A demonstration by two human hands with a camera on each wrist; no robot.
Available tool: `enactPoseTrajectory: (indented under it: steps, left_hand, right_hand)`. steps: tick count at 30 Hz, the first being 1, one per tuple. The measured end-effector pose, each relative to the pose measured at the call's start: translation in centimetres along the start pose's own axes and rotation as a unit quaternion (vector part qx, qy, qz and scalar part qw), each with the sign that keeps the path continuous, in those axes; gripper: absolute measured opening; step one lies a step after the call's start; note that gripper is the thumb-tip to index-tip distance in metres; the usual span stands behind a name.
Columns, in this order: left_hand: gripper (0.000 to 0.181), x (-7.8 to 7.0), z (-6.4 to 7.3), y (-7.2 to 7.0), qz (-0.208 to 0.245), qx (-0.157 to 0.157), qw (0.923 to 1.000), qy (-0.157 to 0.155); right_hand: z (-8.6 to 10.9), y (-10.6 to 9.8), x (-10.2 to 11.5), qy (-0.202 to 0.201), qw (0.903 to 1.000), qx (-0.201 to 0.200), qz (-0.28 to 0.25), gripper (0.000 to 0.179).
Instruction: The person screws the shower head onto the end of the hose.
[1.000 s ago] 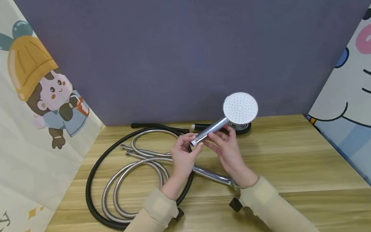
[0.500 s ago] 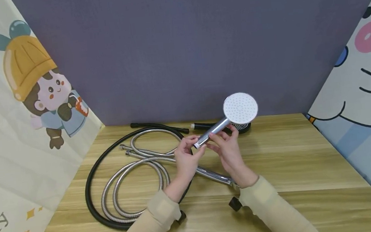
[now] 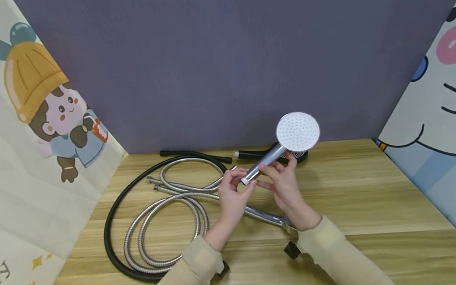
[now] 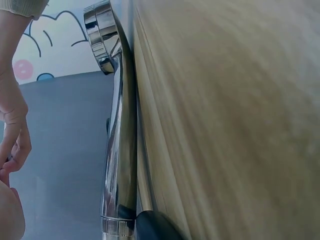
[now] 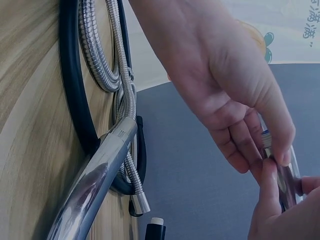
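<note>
A chrome hand shower (image 3: 297, 132) with a round white face is held up over the table, its face toward the head camera. My right hand (image 3: 287, 189) holds its handle between thumb and fingers. At the handle's white-ringed lower end, my left hand (image 3: 232, 196) pinches with thumb and fingertips. In the right wrist view a thread shows on the handle's end (image 5: 266, 137) by the left fingers. Below my hands, a second chrome hand shower (image 3: 264, 215) lies on the table; it fills much of the left wrist view (image 4: 120, 140).
Coiled silver metal hoses (image 3: 142, 231) and a black hose (image 3: 107, 234) lie on the wooden table's (image 3: 379, 201) left half. A black hand shower (image 3: 249, 154) lies behind my hands, near the grey back panel (image 3: 221, 70). Small black blocks (image 3: 292, 250) sit by the sleeves.
The held hand shower has shifted slightly right, its handle end a little lower. My left hand has moved right with it, both hands staying at the handle.
</note>
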State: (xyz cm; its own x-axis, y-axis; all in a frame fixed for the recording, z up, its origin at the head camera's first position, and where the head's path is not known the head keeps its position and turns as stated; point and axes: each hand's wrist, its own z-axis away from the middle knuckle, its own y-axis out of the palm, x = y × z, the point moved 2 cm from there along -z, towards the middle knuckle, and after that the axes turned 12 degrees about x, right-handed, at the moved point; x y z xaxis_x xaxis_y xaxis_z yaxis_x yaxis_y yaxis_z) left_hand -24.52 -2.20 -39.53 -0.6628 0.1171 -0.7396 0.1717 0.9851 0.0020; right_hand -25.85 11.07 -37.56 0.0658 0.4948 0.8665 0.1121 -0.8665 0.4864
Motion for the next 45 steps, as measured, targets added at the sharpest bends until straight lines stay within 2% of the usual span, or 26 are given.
enactPoseTrajectory:
  steps: [9, 16, 21, 27, 29, 35, 37, 41, 45]
  left_hand:
    - [0.038, -0.5, -0.1, -0.1, -0.038, 0.027, 0.9989, -0.008]
    - [0.042, -1.3, -0.3, -1.2, -0.045, 0.071, 0.9956, -0.040]
    - [0.044, -1.8, -0.6, -2.6, -0.076, 0.108, 0.9887, -0.072]
    - [0.045, -1.8, -1.6, -4.8, -0.145, 0.139, 0.9751, -0.094]
    - [0.047, -0.9, -1.9, -5.6, -0.166, 0.148, 0.9696, -0.102]
    - [0.055, 3.6, -2.5, -7.8, -0.201, 0.206, 0.9467, -0.145]
    - [0.056, 4.3, -2.8, -8.1, -0.207, 0.226, 0.9383, -0.160]
    - [0.058, 5.8, -3.4, -8.4, -0.210, 0.254, 0.9265, -0.182]
    - [0.060, 7.2, -4.0, -8.7, -0.216, 0.267, 0.9184, -0.198]
  right_hand:
    - [0.2, -0.2, 0.3, -0.011, 0.9999, -0.007, -0.009, 0.076]
    - [0.3, -0.8, 1.1, -0.019, 0.9995, -0.017, -0.017, 0.077]
    - [0.3, -1.5, 1.8, -0.014, 0.9995, -0.026, -0.007, 0.077]
    - [0.2, -2.3, 2.5, -0.018, 0.9990, -0.039, -0.010, 0.077]
    - [0.1, -2.5, 2.6, -0.020, 0.9988, -0.044, -0.014, 0.076]
    - [-0.2, -3.1, 2.8, -0.022, 0.9980, -0.056, -0.020, 0.072]
    - [-0.3, -3.3, 2.8, -0.024, 0.9978, -0.058, -0.021, 0.071]
    - [-0.6, -3.7, 2.8, -0.023, 0.9976, -0.061, -0.022, 0.069]
    - [-0.9, -3.9, 2.8, -0.021, 0.9976, -0.063, -0.019, 0.071]
